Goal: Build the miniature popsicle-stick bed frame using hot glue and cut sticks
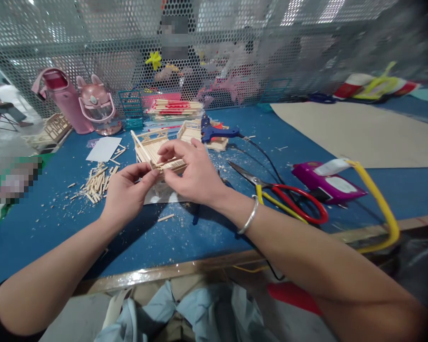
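Observation:
A small model built of pale wooden sticks [152, 148] sits before me, with a slatted floor, a railing and a post leaning up at its left. At its near left corner, my left hand [126, 185] is closed, thumb and forefinger pinching the wood. My right hand [196, 173] curls over the near right side, its thumb and fingers closed on the same edge. The fingertips hide part of the joint there. Behind the right hand stands a second stick model [188, 131], and a blue glue gun [217, 132] rests on it.
Loose cut sticks [98, 183] and crumbs litter the blue table [135, 242]. Red-handled scissors [296, 199] and a purple device with a yellow cable [328, 183] lie right. A pink flask [66, 102], pink cup [96, 107] and bundled sticks [174, 107] stand along the mesh screen [228, 47].

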The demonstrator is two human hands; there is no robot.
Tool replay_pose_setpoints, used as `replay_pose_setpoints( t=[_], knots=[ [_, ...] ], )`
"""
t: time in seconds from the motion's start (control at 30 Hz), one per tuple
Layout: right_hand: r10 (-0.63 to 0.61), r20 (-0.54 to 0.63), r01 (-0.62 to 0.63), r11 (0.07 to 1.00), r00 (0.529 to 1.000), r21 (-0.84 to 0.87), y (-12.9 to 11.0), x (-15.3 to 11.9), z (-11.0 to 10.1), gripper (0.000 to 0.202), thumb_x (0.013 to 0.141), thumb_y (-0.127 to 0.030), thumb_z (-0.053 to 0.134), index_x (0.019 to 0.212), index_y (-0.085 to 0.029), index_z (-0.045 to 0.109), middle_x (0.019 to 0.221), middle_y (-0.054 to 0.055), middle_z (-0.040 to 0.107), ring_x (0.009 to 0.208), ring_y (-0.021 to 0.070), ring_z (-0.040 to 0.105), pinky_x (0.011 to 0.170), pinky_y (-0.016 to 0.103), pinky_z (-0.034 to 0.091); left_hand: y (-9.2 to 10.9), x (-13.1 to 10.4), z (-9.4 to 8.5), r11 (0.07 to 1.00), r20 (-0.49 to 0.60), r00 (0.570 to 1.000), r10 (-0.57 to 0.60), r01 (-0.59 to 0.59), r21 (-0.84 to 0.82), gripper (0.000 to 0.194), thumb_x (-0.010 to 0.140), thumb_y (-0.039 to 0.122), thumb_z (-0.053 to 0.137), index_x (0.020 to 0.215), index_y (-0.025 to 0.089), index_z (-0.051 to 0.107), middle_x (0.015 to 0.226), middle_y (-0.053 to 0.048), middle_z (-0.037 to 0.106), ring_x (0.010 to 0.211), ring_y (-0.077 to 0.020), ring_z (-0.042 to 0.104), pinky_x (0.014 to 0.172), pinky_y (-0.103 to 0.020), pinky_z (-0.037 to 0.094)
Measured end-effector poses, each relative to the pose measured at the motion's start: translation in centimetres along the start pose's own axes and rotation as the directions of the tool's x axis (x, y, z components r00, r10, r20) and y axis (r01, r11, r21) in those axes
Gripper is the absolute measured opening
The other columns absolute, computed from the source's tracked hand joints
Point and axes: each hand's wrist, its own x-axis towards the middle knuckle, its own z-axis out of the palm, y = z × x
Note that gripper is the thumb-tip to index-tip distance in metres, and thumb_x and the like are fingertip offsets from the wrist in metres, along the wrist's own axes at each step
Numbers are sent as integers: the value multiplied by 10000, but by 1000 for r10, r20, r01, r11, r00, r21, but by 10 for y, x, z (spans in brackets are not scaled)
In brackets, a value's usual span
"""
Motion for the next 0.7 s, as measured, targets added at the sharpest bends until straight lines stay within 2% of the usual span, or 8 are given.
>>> replay_pose_setpoints(
  t=[0.2, 0.43, 0.57, 0.7],
  knots=[
    [-61, 70, 59, 998, 996, 26, 8, 6, -9, 294, 644, -102, 503, 921, -195, 534, 823, -15, 681, 815, 166, 607, 908, 377, 290, -7, 2, -4, 995, 62, 997, 34, -40, 95, 163, 742, 328, 664, 775, 169, 666, 714, -2, 636, 638, -107, 538, 638, -235, 435],
    [-56, 168, 56, 998, 984, 7, 14, 2, -5, 326, 644, -104, 504, 952, -209, 521, 902, -17, 662, 887, 174, 601, 974, 419, 201, -11, 5, -8, 962, 75, 995, 66, -84, 261, 199, 763, 362, 625, 795, 171, 672, 713, -15, 653, 627, -122, 548, 608, -243, 429],
    [-51, 171, 52, 999, 984, -3, 19, 2, 0, 304, 669, -134, 507, 964, -205, 518, 935, -2, 656, 901, 182, 585, 995, 434, 174, -11, 9, -11, 942, 92, 993, 68, -94, 322, 215, 768, 363, 609, 808, 163, 673, 711, -17, 653, 627, -127, 548, 603, -241, 426],
    [-87, 128, 95, 994, 988, -59, 21, 3, 2, 278, 653, -163, 508, 927, -202, 529, 984, 36, 643, 947, 215, 536, 958, 419, 240, -9, 15, -15, 930, 134, 989, 56, -100, 353, 238, 770, 372, 602, 828, 153, 674, 730, -28, 664, 638, -136, 564, 610, -247, 431]
  ],
)
